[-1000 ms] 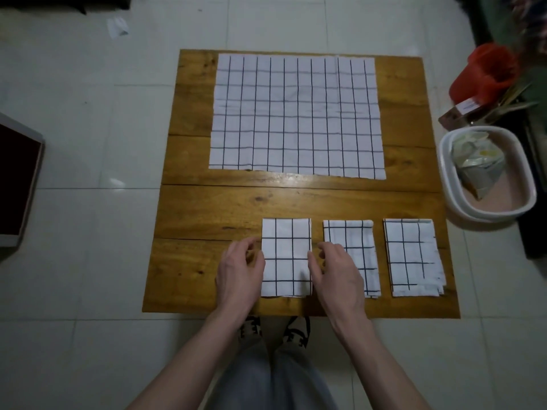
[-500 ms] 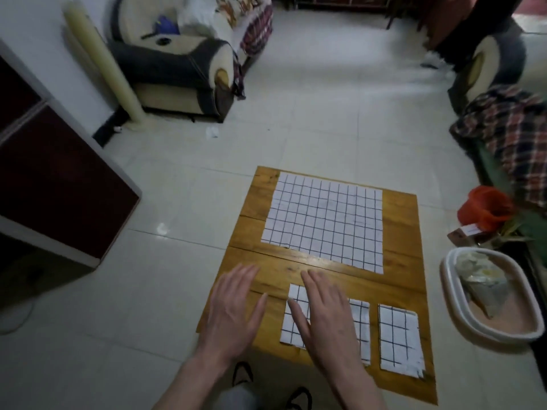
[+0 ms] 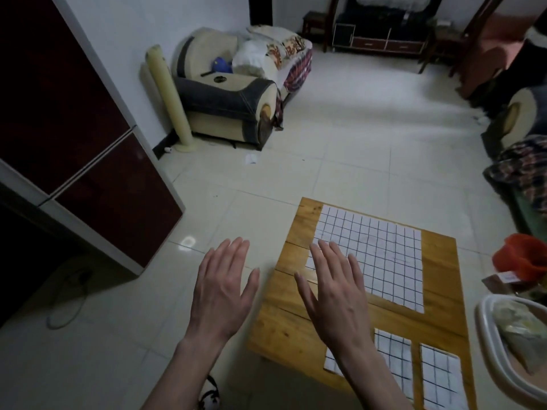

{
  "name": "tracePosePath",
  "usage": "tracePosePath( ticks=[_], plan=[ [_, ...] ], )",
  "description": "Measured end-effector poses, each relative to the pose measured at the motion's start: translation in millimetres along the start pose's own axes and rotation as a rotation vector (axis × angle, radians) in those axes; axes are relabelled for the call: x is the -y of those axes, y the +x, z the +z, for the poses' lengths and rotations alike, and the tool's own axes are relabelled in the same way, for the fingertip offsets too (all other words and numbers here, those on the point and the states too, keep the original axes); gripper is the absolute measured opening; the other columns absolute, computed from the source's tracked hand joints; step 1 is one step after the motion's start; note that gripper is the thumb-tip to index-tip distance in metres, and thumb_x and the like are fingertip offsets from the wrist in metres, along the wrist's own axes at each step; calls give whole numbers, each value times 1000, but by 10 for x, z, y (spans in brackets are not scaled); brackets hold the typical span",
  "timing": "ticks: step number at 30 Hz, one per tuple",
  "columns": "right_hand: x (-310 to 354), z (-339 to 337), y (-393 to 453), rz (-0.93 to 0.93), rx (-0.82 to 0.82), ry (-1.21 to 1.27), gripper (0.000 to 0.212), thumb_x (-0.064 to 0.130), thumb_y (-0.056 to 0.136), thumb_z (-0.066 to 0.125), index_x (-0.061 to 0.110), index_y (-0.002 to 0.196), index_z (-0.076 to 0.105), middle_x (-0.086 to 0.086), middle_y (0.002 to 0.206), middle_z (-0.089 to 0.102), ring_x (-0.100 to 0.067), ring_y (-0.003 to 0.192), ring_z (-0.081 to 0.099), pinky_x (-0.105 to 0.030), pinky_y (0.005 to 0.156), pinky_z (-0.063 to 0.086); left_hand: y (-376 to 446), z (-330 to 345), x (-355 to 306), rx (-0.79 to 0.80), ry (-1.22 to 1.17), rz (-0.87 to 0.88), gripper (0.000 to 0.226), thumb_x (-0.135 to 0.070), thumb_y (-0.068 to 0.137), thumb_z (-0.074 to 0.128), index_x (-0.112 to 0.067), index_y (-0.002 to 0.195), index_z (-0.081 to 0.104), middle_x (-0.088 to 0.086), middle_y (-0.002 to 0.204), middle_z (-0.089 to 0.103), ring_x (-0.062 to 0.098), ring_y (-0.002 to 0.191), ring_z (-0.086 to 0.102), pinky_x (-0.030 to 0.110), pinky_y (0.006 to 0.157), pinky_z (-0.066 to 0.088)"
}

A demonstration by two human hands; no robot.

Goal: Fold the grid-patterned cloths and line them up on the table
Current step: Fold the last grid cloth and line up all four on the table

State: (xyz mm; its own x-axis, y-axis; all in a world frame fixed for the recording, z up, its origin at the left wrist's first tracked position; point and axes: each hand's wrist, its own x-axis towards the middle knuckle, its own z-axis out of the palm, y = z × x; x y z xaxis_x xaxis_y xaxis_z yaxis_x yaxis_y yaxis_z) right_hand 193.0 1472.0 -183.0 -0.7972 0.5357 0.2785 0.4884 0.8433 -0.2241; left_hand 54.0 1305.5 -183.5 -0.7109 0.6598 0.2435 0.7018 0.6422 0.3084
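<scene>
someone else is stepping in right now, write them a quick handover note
Left hand: open, fingers straight, raised, holds nothing.
Right hand: open, raised in front of the table, holds nothing.
Done: three folded cloths in a row at the near edge, the leftmost partly hidden by the right arm.
Left: the large unfolded cloth, flat on the far half, to fold and add to the row.

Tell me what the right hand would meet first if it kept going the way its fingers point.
Probably the unfolded cloth. The right hand is open, fingers pointing away across the table, fingertips already over the cloth's near left corner. Its height above the cloth is unclear, so it may pass over it.
</scene>
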Motion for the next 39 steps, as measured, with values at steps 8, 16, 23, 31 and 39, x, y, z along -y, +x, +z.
tracePosePath(
  ticks=[8,16,23,31,39],
  plan=[
    [1014,400,665,72,3,-73,66,58,106,35,15,155,43,-8,157,49,-24,150,40,-46,126,27,579,-352,1196,27,-23,123,58,-48,107,35,-15,152,46,5,152,53,21,146,43,39,124,26],
    [1895,639,1192,163,-2,-35,66,58,106,34,15,154,44,-8,155,51,-24,146,44,-44,124,30,1132,-727,2315,18,-7,192,57,-47,106,38,-13,151,49,6,151,55,22,143,46,44,122,34],
    [2179,685,1559,169,-46,-73,64,55,104,37,13,151,48,-9,151,55,-25,142,50,-45,121,37,1562,-715,2634,-1,-106,187,54,-45,105,41,-15,149,51,4,149,56,20,140,48,40,117,37],
    [2129,948,2131,226,-82,-72,61,53,105,41,13,151,48,-9,152,53,-25,146,44,-47,119,38,2319,-539,2749,5,-144,256,53,-43,105,43,-14,148,51,5,150,54,20,142,45,41,116,38],
    [1773,1312,2977,363,-79,-53,60,53,106,39,15,151,48,-7,154,51,-26,147,41,-46,121,33,3475,-167,2640,112,-190,358,54,-47,106,39,-16,148,52,1,150,54,17,142,46,38,115,39]
  ],
)
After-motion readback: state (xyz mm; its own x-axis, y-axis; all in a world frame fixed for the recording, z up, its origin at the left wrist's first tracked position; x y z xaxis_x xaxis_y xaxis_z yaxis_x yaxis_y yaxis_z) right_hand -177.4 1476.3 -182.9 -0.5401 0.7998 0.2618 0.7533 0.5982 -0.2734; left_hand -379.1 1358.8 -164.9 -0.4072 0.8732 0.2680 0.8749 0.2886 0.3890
